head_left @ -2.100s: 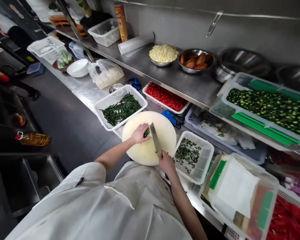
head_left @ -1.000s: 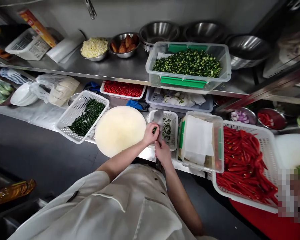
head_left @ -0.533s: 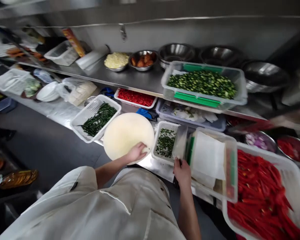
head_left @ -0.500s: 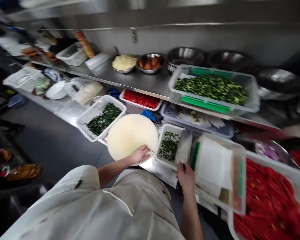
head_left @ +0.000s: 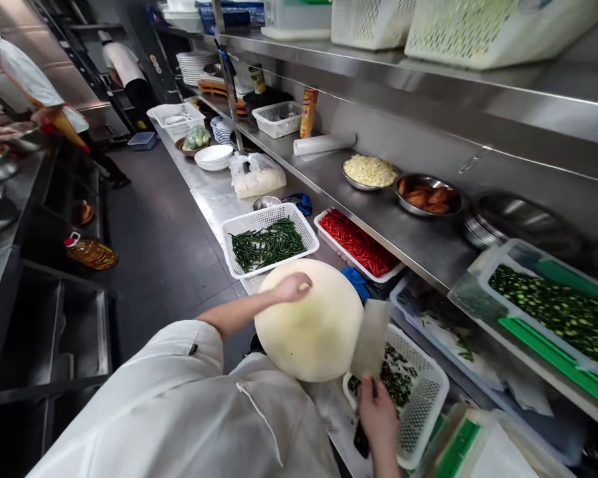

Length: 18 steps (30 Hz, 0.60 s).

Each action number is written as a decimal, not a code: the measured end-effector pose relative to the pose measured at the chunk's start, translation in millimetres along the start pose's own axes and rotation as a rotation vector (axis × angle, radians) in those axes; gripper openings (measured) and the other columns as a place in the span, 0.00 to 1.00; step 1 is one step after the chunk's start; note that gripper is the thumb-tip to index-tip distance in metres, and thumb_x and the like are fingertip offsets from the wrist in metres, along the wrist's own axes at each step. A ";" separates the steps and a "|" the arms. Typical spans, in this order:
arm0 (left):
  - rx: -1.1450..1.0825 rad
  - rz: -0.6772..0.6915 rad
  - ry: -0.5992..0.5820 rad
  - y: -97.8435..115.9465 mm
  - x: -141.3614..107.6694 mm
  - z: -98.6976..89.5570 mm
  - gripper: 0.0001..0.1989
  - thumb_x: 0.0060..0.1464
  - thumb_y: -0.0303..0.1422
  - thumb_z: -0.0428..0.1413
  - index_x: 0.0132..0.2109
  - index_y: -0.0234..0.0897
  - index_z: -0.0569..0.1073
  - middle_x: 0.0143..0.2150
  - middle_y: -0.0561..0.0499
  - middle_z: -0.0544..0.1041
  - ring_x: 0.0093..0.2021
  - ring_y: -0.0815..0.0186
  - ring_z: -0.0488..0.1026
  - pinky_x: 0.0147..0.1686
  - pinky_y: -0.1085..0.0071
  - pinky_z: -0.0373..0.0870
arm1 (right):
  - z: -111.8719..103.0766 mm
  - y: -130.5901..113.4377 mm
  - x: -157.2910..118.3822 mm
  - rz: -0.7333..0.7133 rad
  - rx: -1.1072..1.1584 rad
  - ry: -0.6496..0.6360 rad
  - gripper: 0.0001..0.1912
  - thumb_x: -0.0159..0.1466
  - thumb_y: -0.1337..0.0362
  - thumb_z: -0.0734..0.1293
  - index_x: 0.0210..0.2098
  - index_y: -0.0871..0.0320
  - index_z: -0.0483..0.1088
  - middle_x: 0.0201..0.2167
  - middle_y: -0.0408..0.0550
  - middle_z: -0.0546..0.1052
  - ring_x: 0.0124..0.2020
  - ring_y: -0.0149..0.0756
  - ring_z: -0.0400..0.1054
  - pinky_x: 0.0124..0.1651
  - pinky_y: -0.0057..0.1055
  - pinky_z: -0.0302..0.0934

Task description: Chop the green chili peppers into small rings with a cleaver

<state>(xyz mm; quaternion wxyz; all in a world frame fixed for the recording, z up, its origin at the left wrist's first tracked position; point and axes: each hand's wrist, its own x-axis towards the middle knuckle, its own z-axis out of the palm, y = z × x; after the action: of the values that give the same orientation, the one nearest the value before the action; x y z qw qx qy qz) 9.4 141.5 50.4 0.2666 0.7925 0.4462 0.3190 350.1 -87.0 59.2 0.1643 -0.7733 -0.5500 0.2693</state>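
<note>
My right hand (head_left: 377, 413) is wrapped round the dark handle of a cleaver (head_left: 371, 338). Its broad blade points up, between the round cutting board (head_left: 311, 332) and a white basket (head_left: 421, 425) of chopped green pieces. Over the upper left part of the board is my left hand (head_left: 294, 287), its fingers curled; whether anything small is in them cannot be made out. Long green beans (head_left: 266, 244) fill a white basket (head_left: 225, 247) just beyond the board.
Beyond the board stands a basket of red strips (head_left: 359, 242). Bowls (head_left: 369, 172) and a tub of chopped greens (head_left: 553, 312) line the shelf (head_left: 299, 162). Two people (head_left: 124, 63) are at the far left. An oil bottle (head_left: 92, 252) is at left.
The view has turned left, bringing the aisle and two people into sight. My left hand has moved from the board's near edge to its far left part. The cleaver blade now stands over the basket's edge.
</note>
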 end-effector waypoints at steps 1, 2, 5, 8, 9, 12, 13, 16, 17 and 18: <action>0.054 -0.108 0.036 -25.8 6.9 -28.4 0.10 0.62 0.32 0.58 0.48 0.38 0.81 0.49 0.44 0.83 0.51 0.57 0.80 0.58 0.61 0.75 | 14.1 -16.7 -0.9 0.004 0.057 -0.046 0.30 0.71 0.37 0.49 0.33 0.48 0.71 0.30 0.58 0.82 0.32 0.51 0.79 0.36 0.39 0.68; 0.118 -0.199 0.045 -50.1 15.8 -54.3 0.10 0.62 0.32 0.57 0.47 0.37 0.82 0.49 0.43 0.83 0.51 0.57 0.80 0.57 0.62 0.75 | 27.6 -31.2 -1.3 -0.001 0.097 -0.080 0.30 0.71 0.37 0.49 0.34 0.49 0.70 0.33 0.59 0.83 0.36 0.51 0.80 0.39 0.38 0.70; 0.275 -0.347 -0.065 -109.6 51.7 -107.8 0.10 0.61 0.36 0.59 0.44 0.38 0.82 0.47 0.44 0.83 0.50 0.57 0.79 0.56 0.64 0.75 | 57.7 -55.4 0.3 0.042 0.065 -0.115 0.28 0.71 0.41 0.48 0.39 0.51 0.71 0.41 0.62 0.84 0.44 0.53 0.81 0.44 0.39 0.71; 0.273 -0.370 -0.170 -148.6 93.0 -114.0 0.15 0.57 0.43 0.64 0.47 0.39 0.82 0.46 0.44 0.82 0.50 0.55 0.79 0.57 0.63 0.75 | 66.7 -55.1 4.2 0.113 -0.036 -0.090 0.31 0.72 0.43 0.47 0.46 0.55 0.74 0.48 0.67 0.84 0.52 0.55 0.80 0.49 0.40 0.71; 0.261 -0.374 -0.202 -157.9 106.0 -106.2 0.20 0.55 0.46 0.65 0.50 0.39 0.82 0.49 0.43 0.82 0.52 0.53 0.79 0.58 0.61 0.74 | 65.9 -53.3 5.6 0.127 -0.052 -0.083 0.32 0.73 0.43 0.47 0.48 0.56 0.75 0.51 0.67 0.83 0.54 0.55 0.80 0.51 0.40 0.71; 0.258 -0.460 -0.306 -176.6 136.7 -67.3 0.39 0.48 0.51 0.69 0.66 0.43 0.74 0.65 0.36 0.73 0.64 0.42 0.72 0.62 0.49 0.72 | 59.2 -52.8 9.4 0.161 -0.061 -0.092 0.32 0.74 0.43 0.49 0.50 0.57 0.75 0.52 0.66 0.83 0.54 0.55 0.80 0.53 0.40 0.71; 0.276 -0.514 -0.338 -180.4 143.1 -54.0 0.44 0.47 0.51 0.70 0.70 0.47 0.69 0.71 0.35 0.66 0.68 0.36 0.67 0.62 0.42 0.70 | 57.1 -55.3 10.2 0.171 -0.059 -0.101 0.31 0.74 0.44 0.49 0.50 0.57 0.75 0.51 0.65 0.83 0.53 0.54 0.80 0.53 0.40 0.71; 0.359 -0.633 -0.405 -188.9 150.8 -29.3 0.50 0.47 0.48 0.70 0.75 0.58 0.59 0.80 0.37 0.48 0.75 0.24 0.52 0.59 0.30 0.67 | 55.6 -69.5 10.3 0.215 -0.083 -0.099 0.30 0.75 0.47 0.50 0.52 0.58 0.75 0.51 0.64 0.84 0.52 0.53 0.80 0.52 0.39 0.70; 0.385 -0.619 -0.409 -191.9 150.1 -27.4 0.50 0.48 0.45 0.70 0.75 0.59 0.58 0.81 0.38 0.46 0.75 0.24 0.51 0.59 0.31 0.68 | 56.8 -75.4 9.5 0.231 -0.104 -0.090 0.29 0.75 0.48 0.50 0.53 0.59 0.75 0.51 0.64 0.84 0.52 0.53 0.80 0.52 0.39 0.70; 0.408 -0.585 -0.408 -195.3 148.3 -28.4 0.50 0.48 0.42 0.70 0.75 0.59 0.58 0.80 0.38 0.46 0.74 0.25 0.52 0.59 0.33 0.69 | 58.5 -81.4 8.4 0.242 -0.131 -0.081 0.29 0.76 0.50 0.50 0.54 0.60 0.75 0.50 0.65 0.84 0.51 0.53 0.81 0.51 0.39 0.70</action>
<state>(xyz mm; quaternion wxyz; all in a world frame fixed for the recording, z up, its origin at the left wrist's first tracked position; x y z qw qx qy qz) -57.6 365.3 -29.5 0.2666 0.7158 0.6447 -0.0290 255.2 -53.8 55.2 0.0575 -0.8315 -0.4752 0.2819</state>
